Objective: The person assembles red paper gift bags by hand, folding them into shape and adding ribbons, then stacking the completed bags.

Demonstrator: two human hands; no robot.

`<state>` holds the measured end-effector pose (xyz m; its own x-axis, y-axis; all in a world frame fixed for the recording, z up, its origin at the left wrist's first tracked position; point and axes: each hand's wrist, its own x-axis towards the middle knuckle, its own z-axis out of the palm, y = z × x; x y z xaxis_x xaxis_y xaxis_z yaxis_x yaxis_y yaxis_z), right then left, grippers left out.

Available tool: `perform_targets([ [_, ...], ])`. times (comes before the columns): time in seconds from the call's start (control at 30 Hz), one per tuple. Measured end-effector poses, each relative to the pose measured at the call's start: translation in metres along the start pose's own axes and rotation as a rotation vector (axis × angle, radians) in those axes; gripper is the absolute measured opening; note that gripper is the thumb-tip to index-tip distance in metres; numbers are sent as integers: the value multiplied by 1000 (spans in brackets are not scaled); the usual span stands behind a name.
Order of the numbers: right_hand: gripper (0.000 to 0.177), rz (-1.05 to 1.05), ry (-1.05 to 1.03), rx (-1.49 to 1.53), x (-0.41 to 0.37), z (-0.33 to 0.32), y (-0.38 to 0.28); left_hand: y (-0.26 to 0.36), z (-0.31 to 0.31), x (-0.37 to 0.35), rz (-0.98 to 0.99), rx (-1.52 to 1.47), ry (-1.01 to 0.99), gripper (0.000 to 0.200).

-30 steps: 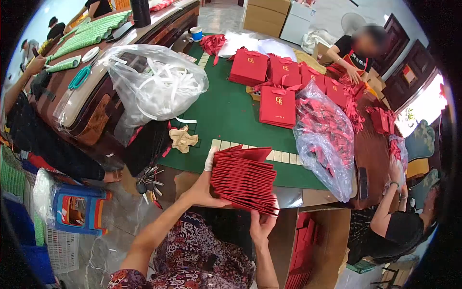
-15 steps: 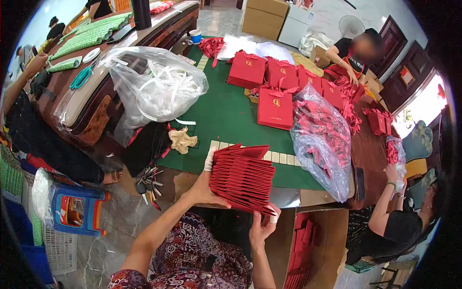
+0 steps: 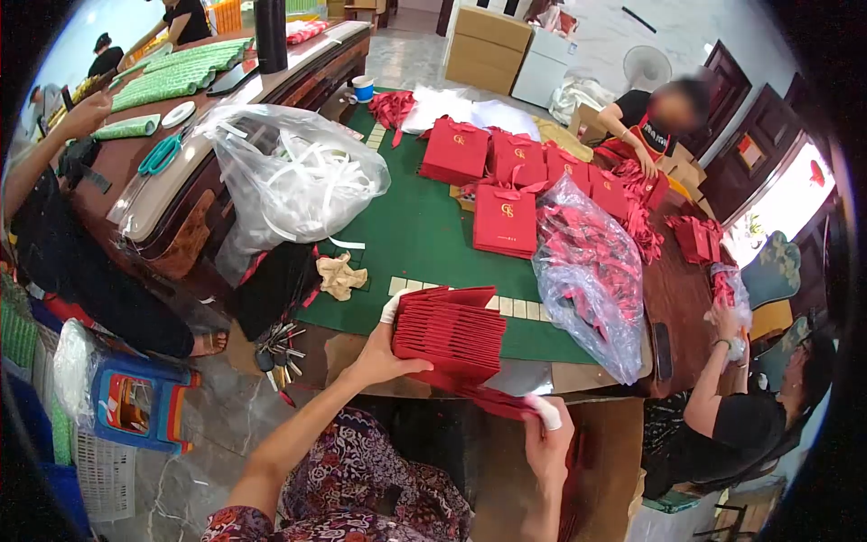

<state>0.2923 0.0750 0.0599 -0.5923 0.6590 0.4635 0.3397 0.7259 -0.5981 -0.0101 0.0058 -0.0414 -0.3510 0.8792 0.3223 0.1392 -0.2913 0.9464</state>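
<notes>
My left hand (image 3: 384, 359) is closed round the left side of a thick stack of flattened red paper bags (image 3: 447, 341), held above the near edge of the green mat (image 3: 424, 208). Its thumb lies along the lower side of the stack. Lower right, my right hand (image 3: 548, 449) pinches the end of a thin red bundle (image 3: 497, 399) that slants out from under the stack. White wrapping covers a fingertip on each hand. Below my right hand stands an open cardboard box (image 3: 619, 443).
Finished red bags (image 3: 506, 221) with gold print stand across the mat. A clear sack of red ribbons (image 3: 591, 280) lies to the right, and a sack of white ribbons (image 3: 312, 176) to the left. Co-workers sit at right; stacked stools (image 3: 149, 402) stand at left.
My right hand has moved right and down, drawing a thin bundle of red bags out from the stack's underside. My left hand keeps its hold, slightly lower in view.
</notes>
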Motion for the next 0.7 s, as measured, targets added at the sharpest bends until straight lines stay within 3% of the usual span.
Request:
perform_targets([
  [0.07, 37, -156, -258, -266, 21, -15, -28, -1, 0, 1, 5, -33, -4, 127],
  [0.1, 37, -158, -255, -268, 29, -12, -32, -2, 0, 1, 3, -62, -11, 125],
  [0.17, 45, -315, -439, -467, 42, -4, -41, -10, -1, 2, 36, -53, -19, 125],
  [0.27, 30, -369, -377, -538, 64, 20, -55, -15, 0, 0, 85, -86, -8, 126],
  [0.4, 28, -379, -360, -599, 76, 45, -65, -12, -2, 2, 175, -226, -61, 134],
  [0.53, 14, -400, -296, -601, 78, 54, -76, -3, -2, 3, 201, -124, -88, 140],
  [0.67, 15, -505, -200, -628, 79, 79, -72, 7, -2, 0, 123, 32, -55, 129],
  [0.7, 22, -465, -265, -588, 80, 75, -72, 9, -2, 0, 117, 77, -26, 126],
])
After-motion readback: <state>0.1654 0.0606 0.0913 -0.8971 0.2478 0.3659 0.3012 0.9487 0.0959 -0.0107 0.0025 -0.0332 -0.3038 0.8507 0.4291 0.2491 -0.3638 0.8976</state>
